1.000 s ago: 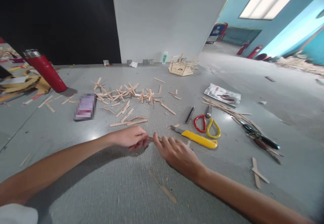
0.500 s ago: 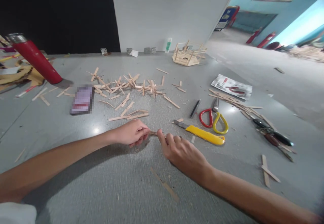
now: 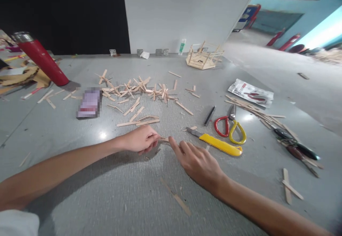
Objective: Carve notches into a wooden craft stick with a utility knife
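Between my hands, a little above the grey tabletop, is a wooden craft stick (image 3: 164, 140). My left hand (image 3: 144, 140) is closed on its left end in a pinch. My right hand (image 3: 196, 159) grips the other end, which its fingers mostly hide. A yellow utility knife (image 3: 220, 145) with its blade out lies just beyond my right hand. Beside the knife are scissors (image 3: 230, 126) with one red and one yellow handle, and a dark pen-like stick (image 3: 210, 115). Behind my left hand lie several loose craft sticks (image 3: 137, 122).
A heap of craft stick pieces (image 3: 139, 88) spreads across the middle. A hexagonal stick frame (image 3: 201, 62) and a glue tube (image 3: 182, 47) stand at the back. A red flask (image 3: 44, 61) and a phone-like object (image 3: 90, 102) are left; a white packet (image 3: 251, 93) and pliers (image 3: 296, 144) are right.
My right hand's fingers have straightened somewhat, and a bit more of the stick shows between my hands. The whole view has shifted slightly; the things on the table lie as before.
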A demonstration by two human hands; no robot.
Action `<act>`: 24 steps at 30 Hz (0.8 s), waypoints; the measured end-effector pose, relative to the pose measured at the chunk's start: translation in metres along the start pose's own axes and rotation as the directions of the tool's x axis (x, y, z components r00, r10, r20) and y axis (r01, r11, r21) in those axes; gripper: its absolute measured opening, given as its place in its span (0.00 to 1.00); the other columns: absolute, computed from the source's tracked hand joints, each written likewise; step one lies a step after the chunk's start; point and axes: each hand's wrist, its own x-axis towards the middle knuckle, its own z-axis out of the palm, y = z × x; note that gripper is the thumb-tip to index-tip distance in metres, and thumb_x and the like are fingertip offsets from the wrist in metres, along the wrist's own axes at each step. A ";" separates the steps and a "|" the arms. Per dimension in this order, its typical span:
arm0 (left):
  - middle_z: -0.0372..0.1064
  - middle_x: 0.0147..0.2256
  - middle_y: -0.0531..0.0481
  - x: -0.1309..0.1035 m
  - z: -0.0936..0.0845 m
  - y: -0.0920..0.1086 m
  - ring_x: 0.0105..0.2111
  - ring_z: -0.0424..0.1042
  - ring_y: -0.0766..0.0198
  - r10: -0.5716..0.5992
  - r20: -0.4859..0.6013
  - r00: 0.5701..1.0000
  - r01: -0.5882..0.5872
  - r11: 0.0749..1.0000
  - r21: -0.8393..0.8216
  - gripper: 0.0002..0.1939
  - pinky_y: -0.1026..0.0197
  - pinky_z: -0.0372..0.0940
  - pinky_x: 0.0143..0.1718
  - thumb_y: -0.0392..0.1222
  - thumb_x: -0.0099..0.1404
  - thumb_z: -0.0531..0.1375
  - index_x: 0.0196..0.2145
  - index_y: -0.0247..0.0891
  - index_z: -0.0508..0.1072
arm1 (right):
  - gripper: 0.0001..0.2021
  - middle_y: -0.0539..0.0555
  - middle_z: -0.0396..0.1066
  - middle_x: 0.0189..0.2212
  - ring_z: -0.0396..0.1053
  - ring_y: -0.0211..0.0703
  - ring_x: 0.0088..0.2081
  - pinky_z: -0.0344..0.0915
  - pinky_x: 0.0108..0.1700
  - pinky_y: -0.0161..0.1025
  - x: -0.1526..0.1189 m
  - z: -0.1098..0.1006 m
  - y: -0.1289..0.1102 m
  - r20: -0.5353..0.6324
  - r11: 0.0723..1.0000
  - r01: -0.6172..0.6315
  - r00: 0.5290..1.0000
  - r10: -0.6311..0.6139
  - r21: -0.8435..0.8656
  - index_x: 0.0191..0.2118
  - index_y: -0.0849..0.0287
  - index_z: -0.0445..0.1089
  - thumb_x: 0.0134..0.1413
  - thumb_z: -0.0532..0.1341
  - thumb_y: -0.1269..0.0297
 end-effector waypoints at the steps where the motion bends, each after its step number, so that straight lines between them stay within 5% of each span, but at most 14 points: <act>1: 0.62 0.15 0.56 0.000 0.000 0.001 0.11 0.61 0.71 -0.009 0.006 1.000 0.009 1.000 -0.002 0.22 0.68 0.56 0.16 0.46 0.73 0.49 0.22 0.37 0.62 | 0.20 0.49 0.67 0.26 0.66 0.37 0.26 0.58 0.28 0.38 0.002 0.000 0.000 -0.007 1.000 0.004 1.000 -0.004 0.015 0.56 0.68 0.65 0.59 0.53 0.80; 18: 0.60 0.15 0.55 0.000 -0.003 0.001 0.12 0.60 0.71 -0.010 0.032 0.999 0.011 1.000 -0.006 0.23 0.67 0.55 0.17 0.50 0.73 0.49 0.22 0.37 0.63 | 0.18 0.49 0.67 0.26 0.65 0.38 0.28 0.58 0.29 0.38 0.008 0.003 -0.002 -0.025 1.000 0.012 1.000 -0.013 -0.014 0.56 0.68 0.66 0.61 0.54 0.78; 24: 0.59 0.14 0.56 0.000 -0.003 0.006 0.11 0.57 0.72 -0.011 0.027 1.000 0.011 1.000 0.018 0.24 0.67 0.55 0.18 0.49 0.73 0.49 0.20 0.37 0.62 | 0.17 0.51 0.67 0.25 0.63 0.39 0.24 0.53 0.24 0.38 0.013 -0.006 -0.004 0.048 0.993 0.071 0.997 -0.067 -0.096 0.55 0.70 0.66 0.63 0.51 0.79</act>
